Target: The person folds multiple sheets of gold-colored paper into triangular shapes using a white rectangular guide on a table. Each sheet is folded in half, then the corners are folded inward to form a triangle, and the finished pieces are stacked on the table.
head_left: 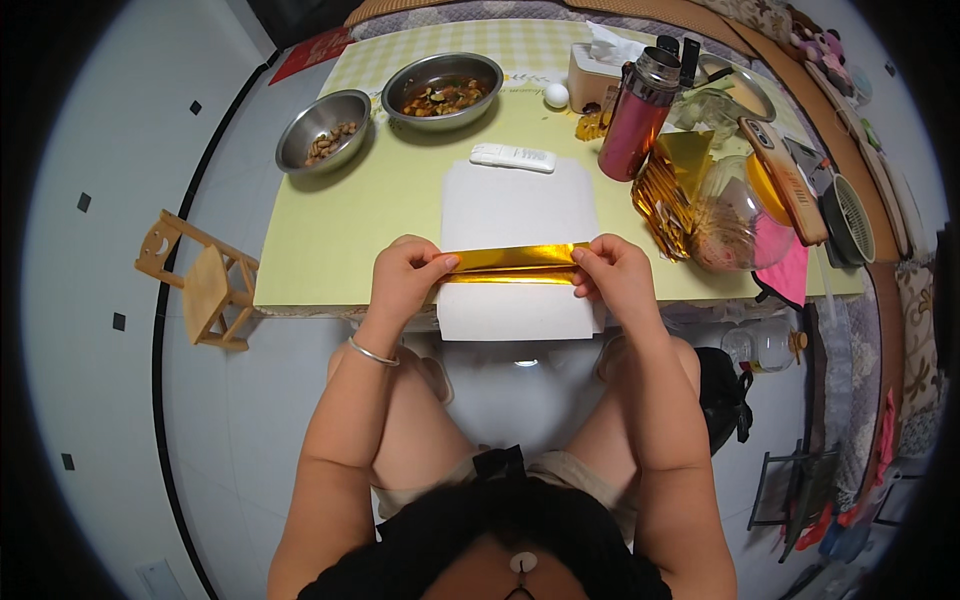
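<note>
A folded strip of shiny gold foil paper (515, 260) stretches sideways between my two hands, with a crease along its length. My left hand (408, 275) pinches its left end between thumb and fingers. At the right end, my right hand (618, 275) grips it the same way, thumb on top. Beneath the foil lies a white sheet (520, 210), its near end reaching past the table edge. A slim white device like a remote control (512, 158) rests across the sheet's far end. More gold foil paper (663, 200) is heaped to the right.
A metal bowl of nuts (322, 135) and another with food in liquid (441, 92) stand far left. Toward the right are a pink thermos (638, 120), tissue box (594, 78), clear plastic jar (722, 220) and phone (782, 180). A small wooden chair (207, 285) stands left of the table.
</note>
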Motion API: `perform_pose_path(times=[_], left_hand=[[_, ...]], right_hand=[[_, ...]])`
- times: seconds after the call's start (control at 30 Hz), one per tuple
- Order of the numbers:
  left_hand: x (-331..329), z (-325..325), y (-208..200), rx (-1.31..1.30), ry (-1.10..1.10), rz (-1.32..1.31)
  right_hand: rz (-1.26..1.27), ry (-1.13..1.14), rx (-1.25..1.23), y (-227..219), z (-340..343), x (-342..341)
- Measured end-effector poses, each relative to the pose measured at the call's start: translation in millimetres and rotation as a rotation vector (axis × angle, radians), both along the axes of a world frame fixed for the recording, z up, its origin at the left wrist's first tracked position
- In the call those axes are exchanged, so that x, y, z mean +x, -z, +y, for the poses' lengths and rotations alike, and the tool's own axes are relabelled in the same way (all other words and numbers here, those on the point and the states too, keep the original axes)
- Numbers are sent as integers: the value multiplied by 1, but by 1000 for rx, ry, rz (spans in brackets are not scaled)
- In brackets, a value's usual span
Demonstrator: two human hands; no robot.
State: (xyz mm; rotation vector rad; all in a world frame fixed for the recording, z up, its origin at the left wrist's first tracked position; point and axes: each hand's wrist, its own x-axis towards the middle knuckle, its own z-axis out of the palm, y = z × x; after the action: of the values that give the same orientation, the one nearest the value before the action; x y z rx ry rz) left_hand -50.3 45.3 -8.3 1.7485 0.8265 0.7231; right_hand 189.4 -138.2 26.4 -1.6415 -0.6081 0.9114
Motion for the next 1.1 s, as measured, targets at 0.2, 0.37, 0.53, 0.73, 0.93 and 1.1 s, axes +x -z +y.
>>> perform_pose_path(times=[0.2, 0.37, 0.53, 0.73, 0.93, 1.1], left_hand=[[0, -6, -2, 232, 20, 88], [4, -12, -8, 321, 27, 139], [4, -14, -14, 307, 44, 212], [7, -16, -17, 389, 65, 258], [8, -15, -23, 456, 125, 405], [21, -22, -37, 1152, 351, 399]], right_hand=[[-334, -52, -86, 20, -9, 5], [-532, -48, -128, 25, -12, 6], [-617, -55, -186, 16, -13, 1], [-700, -69, -274, 4, -10, -5], [-747, -79, -239, 8, -12, -5], [-877, -116, -365, -2, -10, -14]])
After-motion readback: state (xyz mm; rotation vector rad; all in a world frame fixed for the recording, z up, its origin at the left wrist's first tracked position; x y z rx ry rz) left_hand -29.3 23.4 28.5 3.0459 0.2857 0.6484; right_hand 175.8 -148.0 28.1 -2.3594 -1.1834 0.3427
